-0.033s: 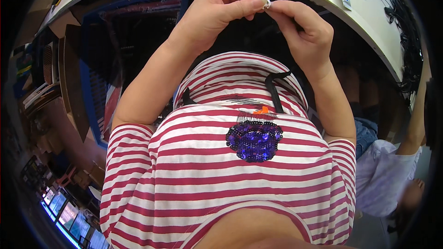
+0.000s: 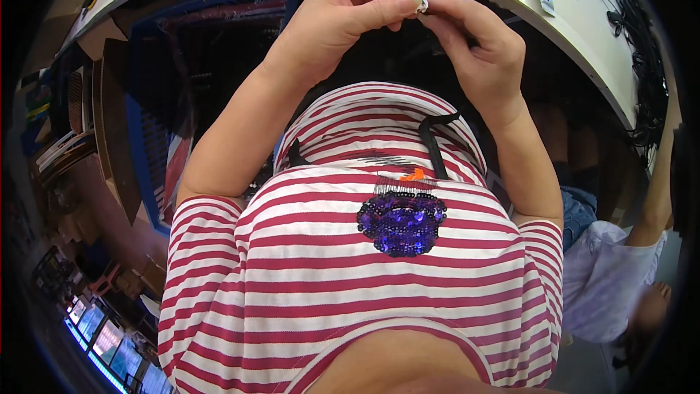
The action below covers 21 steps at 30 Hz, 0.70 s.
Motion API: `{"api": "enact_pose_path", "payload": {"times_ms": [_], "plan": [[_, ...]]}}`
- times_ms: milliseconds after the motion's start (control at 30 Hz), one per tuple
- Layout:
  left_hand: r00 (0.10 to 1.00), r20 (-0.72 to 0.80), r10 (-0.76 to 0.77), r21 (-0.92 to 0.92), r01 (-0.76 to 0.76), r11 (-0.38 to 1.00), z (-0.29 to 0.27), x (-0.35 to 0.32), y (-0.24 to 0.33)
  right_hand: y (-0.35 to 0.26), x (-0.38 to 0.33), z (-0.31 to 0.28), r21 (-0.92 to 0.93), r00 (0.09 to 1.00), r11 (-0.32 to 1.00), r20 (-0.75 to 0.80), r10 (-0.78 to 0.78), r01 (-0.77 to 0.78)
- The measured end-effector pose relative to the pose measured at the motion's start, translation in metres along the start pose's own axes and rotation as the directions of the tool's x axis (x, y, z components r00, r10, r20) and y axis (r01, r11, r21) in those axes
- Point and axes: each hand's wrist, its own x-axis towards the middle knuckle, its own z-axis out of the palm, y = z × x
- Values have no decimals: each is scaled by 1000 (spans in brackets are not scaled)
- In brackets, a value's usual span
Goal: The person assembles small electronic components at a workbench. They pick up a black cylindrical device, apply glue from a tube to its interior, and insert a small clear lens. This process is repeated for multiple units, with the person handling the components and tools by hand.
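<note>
Pale tabletop [image 2: 576, 36], both hands pinching small part [image 2: 421, 1]

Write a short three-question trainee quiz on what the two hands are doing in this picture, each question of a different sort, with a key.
1. True or false: the left hand and right hand meet at a small pale object.
2. Which sits on the striped shirt? A) purple sequin patch B) green button C) yellow badge
3. Where is the workbench: above or below the hands in the picture?

Key: 1 true; 2 A; 3 above.
</note>
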Motion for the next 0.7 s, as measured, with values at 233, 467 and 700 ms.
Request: {"api": "enact_pose_path", "payload": {"times_ms": [233, 467, 700], "plan": [[965, 4, 262, 263, -254, 931, 13, -4, -50, -7, 11, -1, 634, 820, 573, 180, 543, -519], [977, -41, 208, -347, -209, 914, 22, 3, -28, -16, 21, -19, 127, 982, 975, -60, -178, 184], [996, -13, 86, -292, -86, 953, 21, 13, -7, -15, 28, -39, -185, 840, 841, 323, -437, 509]]}}
